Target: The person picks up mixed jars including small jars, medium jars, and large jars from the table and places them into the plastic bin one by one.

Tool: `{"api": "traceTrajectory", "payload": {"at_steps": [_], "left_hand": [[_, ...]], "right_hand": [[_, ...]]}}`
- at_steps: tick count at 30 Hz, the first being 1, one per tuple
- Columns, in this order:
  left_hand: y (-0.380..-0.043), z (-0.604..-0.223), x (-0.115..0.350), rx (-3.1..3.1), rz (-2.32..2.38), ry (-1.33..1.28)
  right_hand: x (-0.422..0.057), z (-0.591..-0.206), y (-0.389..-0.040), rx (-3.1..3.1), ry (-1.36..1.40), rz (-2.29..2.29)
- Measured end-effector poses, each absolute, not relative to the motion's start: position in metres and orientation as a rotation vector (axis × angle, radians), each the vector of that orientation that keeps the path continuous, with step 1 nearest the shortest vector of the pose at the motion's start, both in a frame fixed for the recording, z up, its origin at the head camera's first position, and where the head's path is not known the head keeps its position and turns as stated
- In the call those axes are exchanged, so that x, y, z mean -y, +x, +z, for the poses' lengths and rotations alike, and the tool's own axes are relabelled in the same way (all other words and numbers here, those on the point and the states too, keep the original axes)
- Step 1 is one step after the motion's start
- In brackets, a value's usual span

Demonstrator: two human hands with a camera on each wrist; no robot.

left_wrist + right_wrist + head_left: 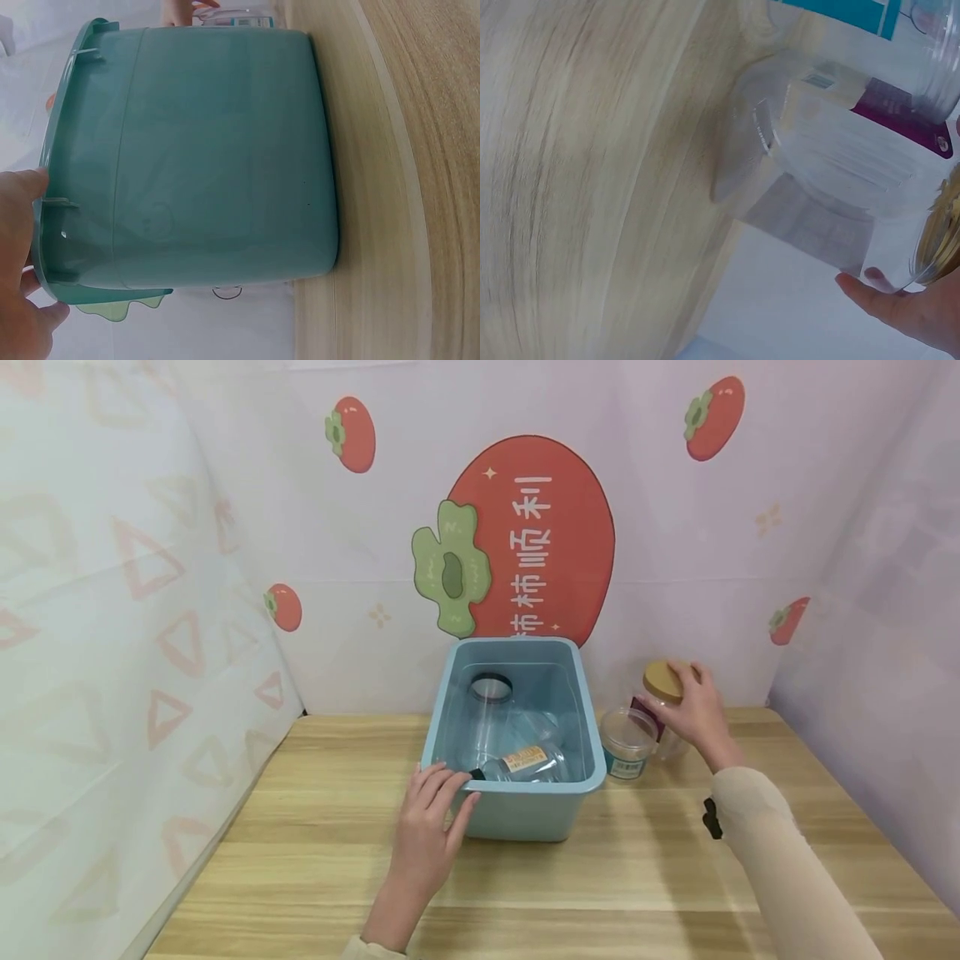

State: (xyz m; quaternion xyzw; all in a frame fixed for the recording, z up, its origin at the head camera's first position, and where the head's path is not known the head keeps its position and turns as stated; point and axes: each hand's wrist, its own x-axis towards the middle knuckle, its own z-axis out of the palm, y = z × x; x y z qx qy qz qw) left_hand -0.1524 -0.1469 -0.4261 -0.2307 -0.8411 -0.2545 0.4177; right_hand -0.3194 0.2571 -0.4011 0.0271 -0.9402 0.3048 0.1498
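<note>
My left hand [429, 810] grips the near left corner of a blue-green plastic bin [517, 814], its fingers over the rim and its thumb on the outer side. Inside the bin lie a clear jar with a black ring at its end [491, 687] and a clear bottle [528, 764] with an orange label and a black cap. Right of the bin, my right hand [697, 710] holds a clear plastic jar [832, 172] by its gold screw lid [663, 681]. This jar has a dark purple label [904, 116] and stands close over the wooden table.
A short clear tub [628, 743] with a teal label stands between the bin and the jar. The wooden table [330, 860] ends at a printed fabric backdrop [360, 652] behind, with fabric on both sides as well.
</note>
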Motion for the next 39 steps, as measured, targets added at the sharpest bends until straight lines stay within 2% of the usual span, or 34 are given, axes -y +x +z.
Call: {"api": "traceTrajectory", "payload": {"at_steps": [39], "left_hand": [[-0.154, -0.429, 0.147, 2.101, -0.659, -0.595]], "right_hand": [[-0.268, -0.388, -0.313, 2.648, 0.023, 0.830]]}}
